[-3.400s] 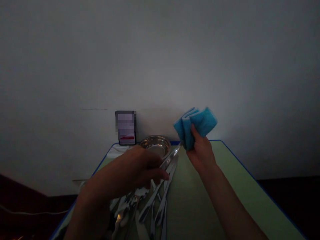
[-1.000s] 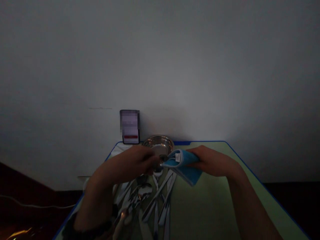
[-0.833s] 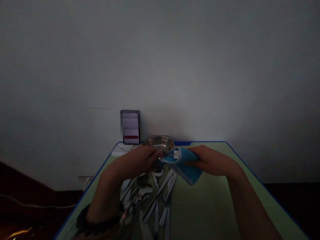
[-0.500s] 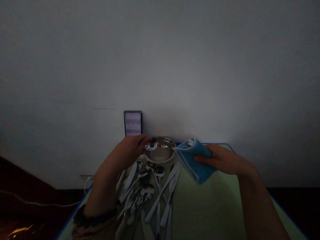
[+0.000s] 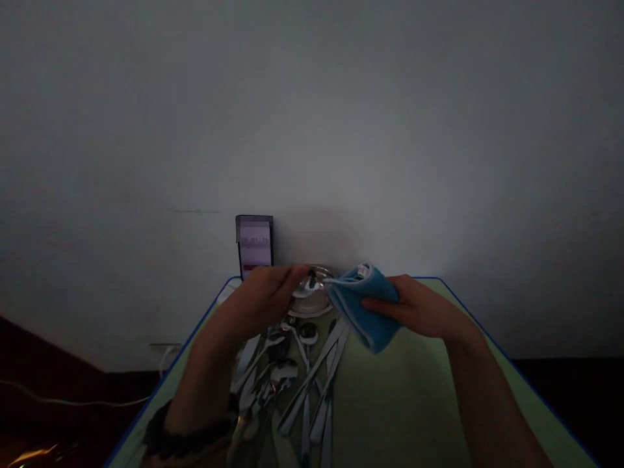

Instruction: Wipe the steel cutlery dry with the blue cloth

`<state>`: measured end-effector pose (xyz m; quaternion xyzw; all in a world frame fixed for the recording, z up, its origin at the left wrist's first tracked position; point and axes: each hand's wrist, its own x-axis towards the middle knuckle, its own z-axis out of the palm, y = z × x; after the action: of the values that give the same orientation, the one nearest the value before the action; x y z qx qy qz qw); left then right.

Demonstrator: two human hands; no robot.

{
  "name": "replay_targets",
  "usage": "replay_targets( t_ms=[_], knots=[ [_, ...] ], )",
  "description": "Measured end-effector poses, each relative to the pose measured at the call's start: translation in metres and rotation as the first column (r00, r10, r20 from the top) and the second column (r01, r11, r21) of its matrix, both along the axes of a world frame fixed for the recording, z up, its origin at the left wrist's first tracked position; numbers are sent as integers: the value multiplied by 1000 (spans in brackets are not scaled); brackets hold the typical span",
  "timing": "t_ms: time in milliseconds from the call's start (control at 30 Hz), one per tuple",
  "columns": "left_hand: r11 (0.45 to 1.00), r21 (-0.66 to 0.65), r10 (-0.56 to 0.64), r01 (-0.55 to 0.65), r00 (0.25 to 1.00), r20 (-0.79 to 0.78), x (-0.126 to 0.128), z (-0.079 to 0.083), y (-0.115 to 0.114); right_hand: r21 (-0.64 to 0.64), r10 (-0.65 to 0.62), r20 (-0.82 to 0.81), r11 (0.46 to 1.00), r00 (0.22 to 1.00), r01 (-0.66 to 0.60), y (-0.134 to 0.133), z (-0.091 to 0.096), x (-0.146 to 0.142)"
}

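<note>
Well, the spoon (image 5: 303,286) hangs over the bowl (image 5: 312,314), its handle reaching to the blue cloth (image 5: 369,318). The left hand (image 5: 267,290) pinches the spoon's head; the right hand (image 5: 413,305) grips the folded cloth. Nearer the person, I see cutlery (image 5: 301,395) jumbled on the bench (image 5: 400,403); a phone (image 5: 256,248) stands by the wall (image 5: 312,130).

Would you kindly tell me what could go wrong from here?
The spoon, apparently gripped in the blue cloth in the right hand, could slip into the metal bowl below it. The left hand overlaps the phone in view, so it might knock the phone over if close enough. The crossed cutlery could shift if brushed.
</note>
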<state>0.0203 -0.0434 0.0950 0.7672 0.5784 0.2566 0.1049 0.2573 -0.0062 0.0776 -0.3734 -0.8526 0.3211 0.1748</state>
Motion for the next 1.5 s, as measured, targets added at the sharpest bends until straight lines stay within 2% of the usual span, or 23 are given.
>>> replay_targets(
  t_ms=[100, 200, 267, 367, 500, 600, 667, 733, 767, 833, 900, 1067, 1167, 1200, 1267, 1367, 1433, 1500],
  knots=[
    [991, -41, -126, 125, 992, -10, 13, -3, 4, -21, 56, -2, 998, 998, -56, -4, 1, -11],
    [988, -40, -148, 148, 989, -4, 19, -8, 9, -23, 56, -1, 998, 998, -56, -4, -1, -16],
    [996, -10, -86, 86, 996, 14, 15, -9, 11, -56, 45, -28, 997, 999, -46, -2, -2, -13],
    [995, 60, 75, -78, 995, 63, 2, -8, 11, -93, 43, -48, 995, 998, -47, 2, -3, -2],
    [952, 134, 252, -275, 954, 165, -12, -5, 8, -41, 5, -24, 999, 1000, -6, 5, -2, 12],
    [927, 131, 294, -351, 899, 325, -11, -6, 9, -5, -42, -59, 999, 997, 42, 4, -2, 12],
    [952, 70, 219, -298, 823, 523, -5, -8, 10, -15, -74, -104, 997, 992, 73, 2, -3, 6],
    [988, 20, 99, -153, 728, 679, 4, -11, 12, -38, -102, -154, 995, 983, 97, 2, -5, -3],
    [997, 9, 48, -76, 709, 703, 9, -12, 13, -48, -118, -177, 993, 977, 111, 2, -7, -8],
    [1000, -4, -6, 12, 724, 689, 19, -14, 15, -56, -161, -215, 987, 963, 152, 3, -9, -16],
    [1000, -15, -8, 24, 757, 653, 26, -17, 17, -65, -203, -254, 979, 946, 193, 4, -11, -21],
    [995, -9, 83, -100, 770, 633, 26, -22, 24, -160, -261, -315, 962, 912, 220, 9, -16, -14],
    [990, -15, 122, -141, 793, 597, 15, -21, 25, -204, -355, -432, 934, 829, 293, 17, -21, -4],
    [993, -33, 112, -113, 817, 566, 11, -20, 23, -220, -394, -486, 919, 780, 327, 20, -23, -1],
    [995, -102, 35, 17, 872, 488, 7, -17, 19, -245, -451, -575, 891, 682, 383, 27, -27, 3],
    [939, -238, -135, 249, 901, 413, 10, -12, 9, -255, -493, -626, 861, 604, 440, 35, -32, 3],
    [898, -305, -181, 316, 899, 398, 16, -10, 4, -257, -501, -650, 852, 571, 456, 36, -33, -2],
    [881, -355, -167, 314, 907, 387, 22, -9, 1, -260, -483, -704, 858, 521, 443, 35, -32, -9]
  ],
)
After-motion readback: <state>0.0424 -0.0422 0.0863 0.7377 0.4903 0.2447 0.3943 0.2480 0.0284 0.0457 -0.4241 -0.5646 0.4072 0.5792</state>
